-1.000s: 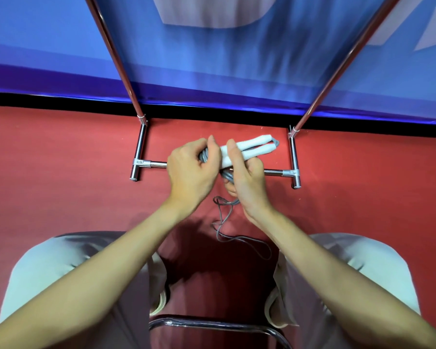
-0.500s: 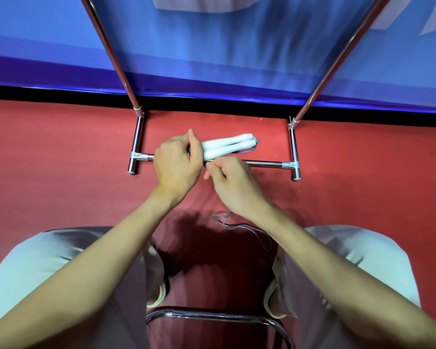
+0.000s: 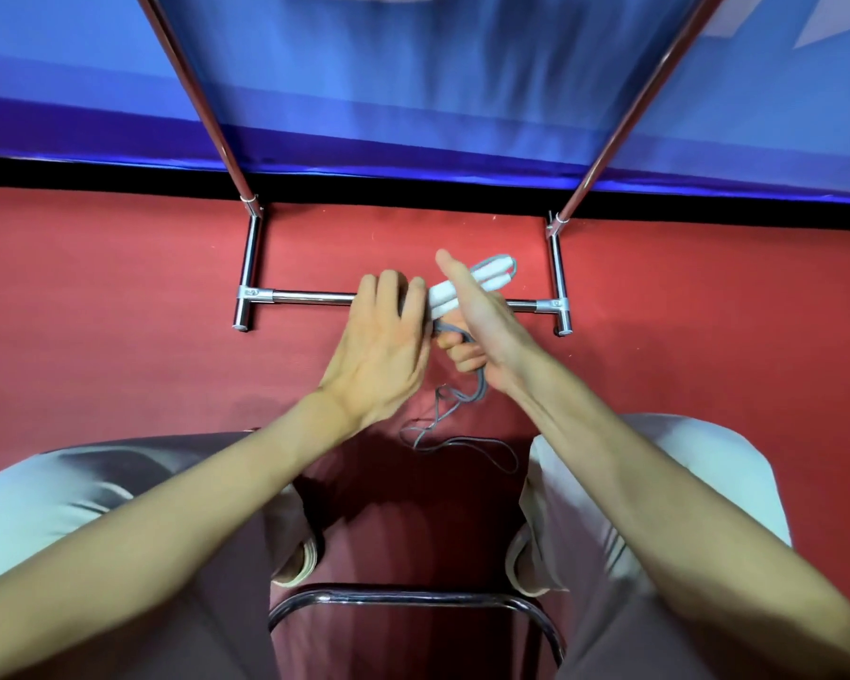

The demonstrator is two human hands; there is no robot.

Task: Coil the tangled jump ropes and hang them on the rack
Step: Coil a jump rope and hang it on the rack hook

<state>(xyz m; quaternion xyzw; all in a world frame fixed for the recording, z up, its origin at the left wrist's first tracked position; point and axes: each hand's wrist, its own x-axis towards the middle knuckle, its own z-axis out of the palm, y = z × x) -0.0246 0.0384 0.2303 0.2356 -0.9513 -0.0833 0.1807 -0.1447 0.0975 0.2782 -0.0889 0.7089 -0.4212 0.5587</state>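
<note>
nearest is the curved chrome tube of a chair frame (image 3: 413, 597), between the person's knees in pale trousers (image 3: 70, 488). just beyond it the loose end of the thin grey jump rope cord (image 3: 455, 436) trails in slack loops on the red floor mat (image 3: 119, 311) — soft, light, limp stuff that looks apt to kink and snag on itself, so it probably needs gathering loop by loop rather than pulling.

above that, both hands meet over the rope. the left hand (image 3: 386, 355) curls its fingers around the bundle beside the two white foam-covered handles (image 3: 472, 284); the right hand (image 3: 482, 331) has its thumb raised and its lower fingers pinching the grey cord below the handles. the handles are the stiff part and likely the best hold — grippy foam, side by side.

behind the hands lies the low polished steel crossbar of the rack base (image 3: 310, 297), with short feet at either end. two slanted steel uprights (image 3: 192, 90) rise against the blue backdrop (image 3: 413, 90); the open room lies between them, and trailing cord could catch a foot.
</note>
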